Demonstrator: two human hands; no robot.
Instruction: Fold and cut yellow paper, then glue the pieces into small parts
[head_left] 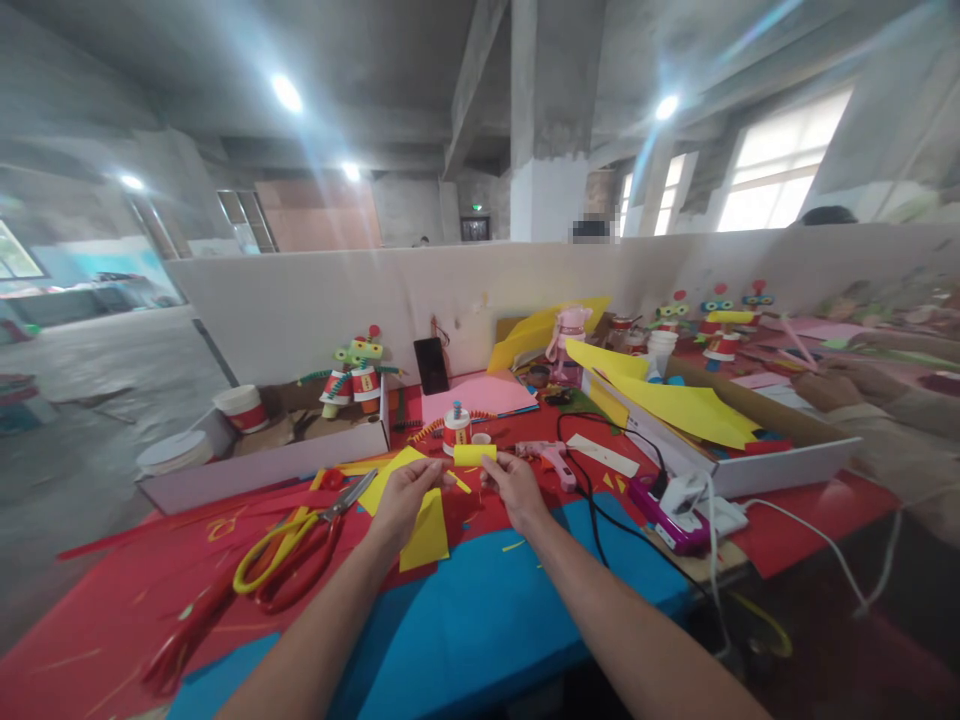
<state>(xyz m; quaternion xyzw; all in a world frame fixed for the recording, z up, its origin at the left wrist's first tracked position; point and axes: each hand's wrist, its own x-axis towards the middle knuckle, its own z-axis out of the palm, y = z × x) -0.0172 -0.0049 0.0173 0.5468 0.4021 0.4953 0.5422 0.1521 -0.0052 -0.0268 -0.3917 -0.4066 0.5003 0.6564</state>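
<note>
My right hand (516, 485) is closed on the right end of a small yellow paper roll (471, 456). The fingers of my left hand (411, 492) are pinched together just left of the roll; what they hold, if anything, I cannot make out. A thin yellow paper strip (460, 483) shows between the hands. Right behind the roll stands a white-and-red paper-cup figure (456, 430) with coiled arms. Yellow paper pieces (425, 535) lie under and beside my left hand. A pink glue gun (551, 462) rests beyond my right hand.
Scissors with yellow handles (281, 548) and red-handled ones lie at left. Open boxes (787, 468) flank the work area, the left one holding cup figures (366, 380). A phone (431, 366) leans on the white partition. A purple power strip (667, 515) trails cables at right, near another person's sleeve.
</note>
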